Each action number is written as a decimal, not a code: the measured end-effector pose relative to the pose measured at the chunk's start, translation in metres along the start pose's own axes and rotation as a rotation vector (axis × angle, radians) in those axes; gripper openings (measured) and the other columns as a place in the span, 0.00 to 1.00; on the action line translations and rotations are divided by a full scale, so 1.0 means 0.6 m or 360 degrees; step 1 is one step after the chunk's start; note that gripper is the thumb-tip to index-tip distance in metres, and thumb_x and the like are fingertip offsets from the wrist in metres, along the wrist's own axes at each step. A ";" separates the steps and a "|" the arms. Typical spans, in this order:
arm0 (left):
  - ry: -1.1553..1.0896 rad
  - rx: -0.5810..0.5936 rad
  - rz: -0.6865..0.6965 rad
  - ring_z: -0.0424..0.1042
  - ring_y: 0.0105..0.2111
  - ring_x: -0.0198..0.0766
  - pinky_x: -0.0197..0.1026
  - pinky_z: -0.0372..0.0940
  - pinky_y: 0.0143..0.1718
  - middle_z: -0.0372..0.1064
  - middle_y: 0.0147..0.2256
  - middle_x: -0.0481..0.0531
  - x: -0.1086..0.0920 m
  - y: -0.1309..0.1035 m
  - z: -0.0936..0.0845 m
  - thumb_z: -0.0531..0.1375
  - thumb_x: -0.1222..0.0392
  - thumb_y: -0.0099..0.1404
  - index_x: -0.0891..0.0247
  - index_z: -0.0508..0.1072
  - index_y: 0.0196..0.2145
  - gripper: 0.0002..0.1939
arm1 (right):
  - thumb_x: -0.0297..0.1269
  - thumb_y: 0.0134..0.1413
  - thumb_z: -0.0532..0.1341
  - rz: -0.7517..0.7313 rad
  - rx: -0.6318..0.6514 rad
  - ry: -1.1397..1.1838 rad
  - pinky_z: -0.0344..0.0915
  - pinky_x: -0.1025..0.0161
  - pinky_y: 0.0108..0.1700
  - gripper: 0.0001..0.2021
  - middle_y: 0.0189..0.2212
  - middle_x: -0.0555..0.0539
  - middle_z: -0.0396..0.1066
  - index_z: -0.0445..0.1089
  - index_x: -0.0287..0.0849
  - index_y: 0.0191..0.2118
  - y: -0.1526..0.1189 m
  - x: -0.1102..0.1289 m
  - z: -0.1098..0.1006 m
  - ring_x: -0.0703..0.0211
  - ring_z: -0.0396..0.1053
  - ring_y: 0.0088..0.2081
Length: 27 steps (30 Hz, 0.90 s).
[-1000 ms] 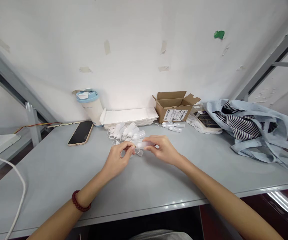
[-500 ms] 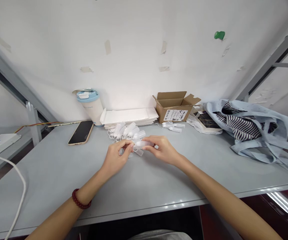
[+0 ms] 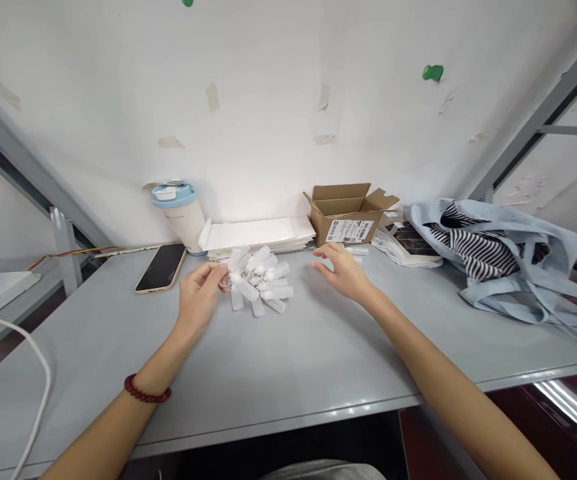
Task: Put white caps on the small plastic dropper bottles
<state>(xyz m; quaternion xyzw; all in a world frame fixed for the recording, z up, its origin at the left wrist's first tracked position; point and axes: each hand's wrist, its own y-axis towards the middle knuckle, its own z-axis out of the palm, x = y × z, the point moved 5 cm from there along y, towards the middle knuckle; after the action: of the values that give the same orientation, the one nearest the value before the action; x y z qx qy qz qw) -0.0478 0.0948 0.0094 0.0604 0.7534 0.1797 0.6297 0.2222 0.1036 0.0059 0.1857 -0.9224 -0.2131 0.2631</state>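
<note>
A pile of small frosted plastic bottles (image 3: 268,273) with white caps and thin loops lies on the grey table. My left hand (image 3: 201,297) is at the pile's left side, thumb and fingers pinched at the cap end of one small plastic bottle (image 3: 245,289). The loop there is mostly hidden by the fingertips. To the right of the pile, my right hand (image 3: 343,272) is raised over the table with its fingers apart and nothing between them. Just behind it, a few more small bottles (image 3: 358,251) lie partly hidden.
An open cardboard box (image 3: 345,217) stands against the wall beside a stack of white envelopes (image 3: 258,235). A phone (image 3: 161,268) and a blue-lidded cup (image 3: 181,213) are at the left. A light blue cloth bag (image 3: 498,253) lies at the right, a white cable (image 3: 43,393) at the left.
My right hand has let go of a small bottle and moved right, opening. My left hand has moved left. The bottle they both held now lies at the pile, by my left fingertips.
</note>
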 end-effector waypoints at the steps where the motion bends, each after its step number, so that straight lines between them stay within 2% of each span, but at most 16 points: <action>1: -0.0004 0.0059 -0.0060 0.59 0.20 0.32 0.34 0.58 0.24 0.57 0.17 0.44 0.004 0.002 0.003 0.57 0.58 0.55 0.62 0.64 0.15 0.14 | 0.33 0.56 0.56 0.0060 -0.0005 -0.0057 0.62 0.56 0.45 0.09 0.39 0.40 0.68 0.68 0.37 0.42 0.001 -0.011 -0.002 0.50 0.66 0.44; 4: 0.0086 0.0193 -0.0301 0.59 0.20 0.32 0.34 0.59 0.23 0.59 0.17 0.44 0.024 0.004 0.011 0.58 0.55 0.53 0.62 0.65 0.15 0.14 | 0.31 0.56 0.56 0.0291 0.0069 -0.0295 0.60 0.54 0.48 0.12 0.44 0.37 0.65 0.68 0.34 0.45 0.001 -0.043 -0.005 0.46 0.62 0.49; 6: 0.0162 0.0159 -0.0439 0.61 0.20 0.32 0.34 0.60 0.23 0.61 0.18 0.45 0.038 0.004 0.012 0.59 0.53 0.52 0.63 0.69 0.18 0.12 | 0.30 0.56 0.56 0.0443 0.0179 -0.0417 0.58 0.54 0.50 0.14 0.46 0.35 0.63 0.66 0.33 0.48 -0.001 -0.062 -0.003 0.45 0.60 0.51; 9: 0.0221 0.0045 -0.0510 0.65 0.22 0.35 0.35 0.61 0.22 0.67 0.22 0.47 0.053 0.005 0.008 0.58 0.51 0.52 0.64 0.72 0.25 0.13 | 0.30 0.57 0.54 0.0593 0.0322 -0.0464 0.58 0.57 0.51 0.15 0.49 0.36 0.62 0.65 0.35 0.50 -0.003 -0.083 0.002 0.48 0.61 0.52; 11: 0.0256 0.0004 -0.0507 0.68 0.24 0.37 0.35 0.61 0.22 0.69 0.23 0.49 0.058 0.006 0.007 0.57 0.50 0.53 0.64 0.72 0.26 0.13 | 0.29 0.57 0.53 0.0646 0.0357 -0.0484 0.58 0.57 0.50 0.15 0.49 0.36 0.62 0.65 0.37 0.50 -0.004 -0.092 0.003 0.48 0.60 0.52; 17: 0.0395 -0.0047 -0.0380 0.70 0.30 0.40 0.37 0.63 0.29 0.72 0.28 0.49 0.053 0.010 0.002 0.56 0.51 0.54 0.62 0.72 0.28 0.12 | 0.27 0.54 0.54 0.0766 0.0377 -0.0597 0.58 0.50 0.46 0.15 0.48 0.33 0.64 0.67 0.36 0.48 -0.009 -0.107 0.002 0.38 0.60 0.51; 23: 0.0663 0.0080 -0.0263 0.72 0.31 0.41 0.39 0.61 0.34 0.73 0.26 0.49 0.040 0.005 0.005 0.52 0.50 0.58 0.62 0.72 0.24 0.15 | 0.24 0.52 0.55 0.0805 0.0397 -0.0555 0.60 0.55 0.44 0.16 0.45 0.34 0.68 0.67 0.36 0.47 -0.009 -0.110 0.003 0.43 0.65 0.48; 27: 0.0797 0.0061 -0.0154 0.72 0.32 0.42 0.39 0.60 0.35 0.74 0.26 0.50 0.029 0.004 0.003 0.52 0.50 0.59 0.62 0.73 0.24 0.17 | 0.24 0.50 0.57 0.0780 0.0400 -0.0442 0.61 0.58 0.42 0.16 0.42 0.35 0.71 0.67 0.35 0.46 -0.008 -0.108 0.006 0.45 0.67 0.45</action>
<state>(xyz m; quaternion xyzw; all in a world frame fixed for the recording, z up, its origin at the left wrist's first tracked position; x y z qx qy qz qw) -0.0499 0.1031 -0.0065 -0.0104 0.8911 0.1444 0.4300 0.2728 0.1299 -0.0255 -0.0421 -0.9860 -0.0509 0.1530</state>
